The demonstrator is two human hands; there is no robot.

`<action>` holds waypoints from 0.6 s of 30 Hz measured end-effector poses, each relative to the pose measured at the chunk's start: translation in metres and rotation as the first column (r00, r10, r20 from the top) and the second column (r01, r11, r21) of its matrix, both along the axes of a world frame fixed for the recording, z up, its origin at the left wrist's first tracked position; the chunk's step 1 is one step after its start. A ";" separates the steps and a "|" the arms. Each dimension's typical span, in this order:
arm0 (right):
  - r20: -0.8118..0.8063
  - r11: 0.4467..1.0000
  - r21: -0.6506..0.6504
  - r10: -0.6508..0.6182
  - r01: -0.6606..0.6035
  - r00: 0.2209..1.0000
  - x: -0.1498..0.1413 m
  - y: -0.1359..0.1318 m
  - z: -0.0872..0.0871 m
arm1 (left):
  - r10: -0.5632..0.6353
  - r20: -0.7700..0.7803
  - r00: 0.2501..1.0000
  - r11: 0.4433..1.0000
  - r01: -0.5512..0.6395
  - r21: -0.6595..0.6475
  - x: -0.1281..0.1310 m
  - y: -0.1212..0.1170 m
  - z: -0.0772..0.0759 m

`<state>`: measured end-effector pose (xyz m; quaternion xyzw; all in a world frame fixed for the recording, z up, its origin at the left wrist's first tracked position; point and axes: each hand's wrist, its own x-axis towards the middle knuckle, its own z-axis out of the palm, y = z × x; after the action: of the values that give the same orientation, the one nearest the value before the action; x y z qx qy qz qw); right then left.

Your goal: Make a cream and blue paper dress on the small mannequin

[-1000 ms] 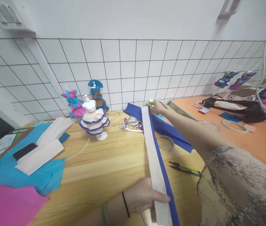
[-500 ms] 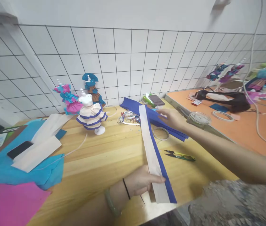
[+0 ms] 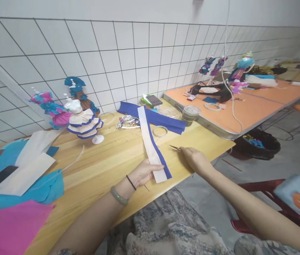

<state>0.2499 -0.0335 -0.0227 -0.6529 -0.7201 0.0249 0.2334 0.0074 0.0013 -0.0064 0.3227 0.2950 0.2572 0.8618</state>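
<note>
My left hand pinches the near end of a long white crepe paper strip with a blue edge, thumb on top. The strip slants away from me across the table. To its right, my right hand is closed round the thread snips; only their dark blades show, pointing left, and the handle is hidden in the fingers. Beyond the strip lie folded blue paper and a roll of clear tape.
A small white-and-blue paper dress on a stand is at the left back, near two other decorated figures. Turquoise paper, pink paper and a phone lie left. An orange table adjoins at right; a red stool stands below.
My right hand has come back from beside the blue paper toward me and has taken hold of the thread snips. My left hand still holds the strip; the view has swung right.
</note>
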 end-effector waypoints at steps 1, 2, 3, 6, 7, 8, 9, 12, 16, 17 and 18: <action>-0.026 0.999 0.001 -0.033 0.033 0.999 0.001 -0.006 0.004 | 0.008 0.005 1.000 1.000 -0.008 -0.001 0.000 0.000 -0.001; -0.093 0.998 -0.010 -0.063 0.062 0.994 0.001 -0.013 0.008 | 0.020 0.013 1.000 1.000 -0.020 0.002 0.001 0.001 -0.001; -0.189 0.996 -0.036 -0.088 0.083 0.978 -0.001 -0.021 0.012 | 0.035 0.025 0.999 0.999 -0.035 0.007 0.001 0.001 -0.002; -0.684 0.971 -0.238 -0.184 0.022 0.706 -0.020 -0.050 0.025 | 0.071 0.072 0.995 0.997 -0.074 0.038 0.003 0.002 -0.003; -0.778 0.956 -0.292 -0.230 -0.012 0.585 -0.030 -0.059 0.027 | 0.084 0.085 0.993 0.995 -0.089 0.051 0.004 0.002 -0.002; -0.842 0.948 -0.316 -0.267 -0.027 0.469 -0.040 -0.067 0.029 | 0.096 0.092 0.991 0.993 -0.101 0.062 0.005 0.001 -0.002; -0.881 0.940 -0.335 -0.289 -0.062 0.375 -0.049 -0.073 0.029 | 0.108 0.095 0.990 0.991 -0.115 0.074 0.006 0.001 -0.001; -0.906 0.902 -0.400 -0.363 -0.163 0.218 -0.072 -0.085 0.027 | 0.158 0.100 0.982 0.980 -0.169 0.106 0.008 -0.001 0.002; -0.893 0.862 -0.429 -0.359 -0.270 0.272 -0.088 -0.087 0.021 | 0.211 0.112 0.971 0.965 -0.225 0.133 0.009 -0.002 0.002; -0.891 0.861 -0.419 -0.327 -0.290 0.315 -0.090 -0.086 0.020 | 0.217 0.111 0.970 0.963 -0.231 0.137 0.009 -0.002 0.001; -0.886 0.860 -0.410 -0.296 -0.304 0.357 -0.092 -0.085 0.018 | 0.224 0.112 0.968 0.961 -0.238 0.141 0.009 -0.002 0.001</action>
<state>0.1583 -0.1184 -0.0042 -0.5551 -0.4243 0.5809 0.4175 0.0164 -0.0011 -0.0056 0.3386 0.2689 0.3930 0.8115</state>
